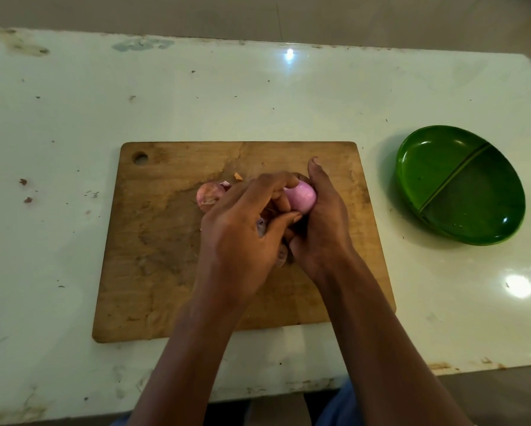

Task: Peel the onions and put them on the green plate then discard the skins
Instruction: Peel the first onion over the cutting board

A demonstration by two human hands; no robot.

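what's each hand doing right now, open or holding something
Left hand: fingers and thumb curled on the pink onion.
Right hand: cupped round the same onion, holding it.

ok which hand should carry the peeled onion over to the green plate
Right. The right hand cups the peeled onion, and the green plate lies on that side of the cutting board. The left hand, also pinching it, would have to reach across.

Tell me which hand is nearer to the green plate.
Right. The right hand holds the onion over the board, on the side toward the green plate; the left hand touches the same onion from the far side.
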